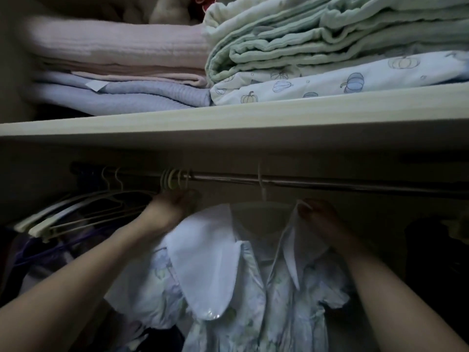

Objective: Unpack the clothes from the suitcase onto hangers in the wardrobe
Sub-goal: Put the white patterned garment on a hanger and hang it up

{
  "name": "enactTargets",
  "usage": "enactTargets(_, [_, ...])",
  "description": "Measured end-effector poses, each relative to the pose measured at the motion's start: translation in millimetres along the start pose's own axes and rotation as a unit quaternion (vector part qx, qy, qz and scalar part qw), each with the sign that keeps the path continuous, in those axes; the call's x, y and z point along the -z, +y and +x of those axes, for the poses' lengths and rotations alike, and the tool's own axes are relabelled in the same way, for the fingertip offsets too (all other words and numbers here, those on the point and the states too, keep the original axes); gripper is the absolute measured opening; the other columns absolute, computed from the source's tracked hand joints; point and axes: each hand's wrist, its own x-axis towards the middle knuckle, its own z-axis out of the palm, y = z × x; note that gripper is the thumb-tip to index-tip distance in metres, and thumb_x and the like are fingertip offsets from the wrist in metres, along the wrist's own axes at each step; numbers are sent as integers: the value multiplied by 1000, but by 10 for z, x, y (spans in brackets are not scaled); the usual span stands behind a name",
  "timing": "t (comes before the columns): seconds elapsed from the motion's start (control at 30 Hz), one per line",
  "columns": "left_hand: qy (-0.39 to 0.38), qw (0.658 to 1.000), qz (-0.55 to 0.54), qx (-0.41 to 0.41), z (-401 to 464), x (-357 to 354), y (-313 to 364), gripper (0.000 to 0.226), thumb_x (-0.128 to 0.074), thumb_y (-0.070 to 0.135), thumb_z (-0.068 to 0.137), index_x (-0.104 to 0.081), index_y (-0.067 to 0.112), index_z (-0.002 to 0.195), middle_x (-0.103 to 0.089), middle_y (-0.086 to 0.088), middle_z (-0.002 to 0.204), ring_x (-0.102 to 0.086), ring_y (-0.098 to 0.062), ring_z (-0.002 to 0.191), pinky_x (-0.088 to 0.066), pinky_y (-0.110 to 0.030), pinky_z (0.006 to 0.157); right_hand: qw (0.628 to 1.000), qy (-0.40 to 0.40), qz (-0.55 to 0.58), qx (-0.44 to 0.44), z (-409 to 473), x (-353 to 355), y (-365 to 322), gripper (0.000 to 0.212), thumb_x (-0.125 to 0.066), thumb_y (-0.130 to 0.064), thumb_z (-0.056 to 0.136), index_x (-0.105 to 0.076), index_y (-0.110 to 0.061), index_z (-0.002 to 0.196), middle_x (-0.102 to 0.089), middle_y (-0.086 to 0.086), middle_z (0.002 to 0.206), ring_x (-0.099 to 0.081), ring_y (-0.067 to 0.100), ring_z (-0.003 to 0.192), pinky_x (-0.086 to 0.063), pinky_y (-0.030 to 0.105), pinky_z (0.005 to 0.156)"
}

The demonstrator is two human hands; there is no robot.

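A pale floral dress (253, 301) with a wide white collar (205, 260) hangs on a light hanger (262, 196) hooked over the metal rail (330, 182) inside the wardrobe. My left hand (175, 207) is up by the dress's left shoulder, just under the rail, fingers curled at the fabric's edge. My right hand (319, 217) pinches the right side of the collar near the hanger's end. The suitcase is out of view.
Several empty pale hangers (83, 212) hang bunched at the rail's left, with purple ones below. The shelf (228, 123) above carries folded pink, blue and green bedding (304, 47). Dark clothing hangs at far right (436, 250).
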Motion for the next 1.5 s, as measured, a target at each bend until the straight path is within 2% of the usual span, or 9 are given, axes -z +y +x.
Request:
enactTargets(0.2, [-121,975,162,-90,-303,-213,175,46,-42,40,94,-42,23,137,-53,-6,133,-52,-25,119,-42,-30,96,999,-3,8,-39,-5,8,245,30,-54,-14,92,-61,-16,63,-58,3,65,-53,18,66,-40,30,68])
enactTargets(0.33, [136,945,193,-225,-634,-648,52,53,-41,24,73,-51,9,123,-55,-20,116,-50,-36,104,-38,-41,87,999,41,-9,7,-172,-121,319,18,-51,-11,93,-66,-7,102,-65,18,102,-57,24,96,-41,28,78])
enactTargets(0.43, [110,952,111,-262,-1141,-1180,19,43,-42,15,67,-51,13,110,-57,-11,101,-46,-26,91,-31,-33,71,954,257,-117,98,-628,-484,519,34,-46,-17,86,-61,1,110,-60,25,110,-53,34,103,-35,35,89])
enactTargets(0.57, [-11,990,45,-133,-1660,-1896,-89,30,-39,21,73,-57,22,97,-57,1,86,-55,-20,79,-42,-29,62,980,158,-24,120,-1484,-1168,846,29,-41,-18,81,-64,-2,87,-66,18,85,-58,23,81,-36,17,73])
enactTargets(0.8, [-110,993,-12,36,-1759,-2253,-247,60,-41,7,85,-27,17,143,-49,-4,131,-48,-19,122,-40,-29,96,999,-32,-39,-2,-1603,-1500,1215,49,-47,5,87,-44,-5,135,-53,16,122,-53,26,112,-31,11,88])
enactTargets(1.07, [-119,990,-56,59,-1818,-2249,-129,55,-42,8,89,-28,18,141,-53,-7,127,-57,-24,99,-29,-13,62,912,-228,-340,-16,-1354,-1676,1497,26,-44,-15,90,-62,-8,108,-54,19,118,-53,33,112,-45,35,86])
enactTargets(1.2, [-141,976,-137,92,-1986,-2368,-191,85,-45,-1,84,3,29,147,-27,8,148,-53,-10,78,-38,-8,53,928,-177,-328,-9,-1693,-1771,1556,27,-38,-20,97,-53,-6,116,-51,16,120,-55,30,111,-43,35,87])
enactTargets(1.37, [13,965,-166,201,-2423,-2592,-39,18,-52,7,84,-44,20,93,-51,10,80,-58,-20,79,-33,-23,61,947,-55,-316,27,-2136,-1751,1479,44,-79,-17,58,-65,-11,99,-65,8,87,-67,25,77,-54,29,59])
enactTargets(1.5, [-24,956,-224,187,-2548,-2655,102,26,-52,32,83,-57,15,101,-58,10,94,-55,-7,85,-38,-15,73,960,-48,-276,6,-2222,-1562,1332,25,-57,-16,77,-66,-14,100,-59,9,94,-59,28,93,-49,31,74])
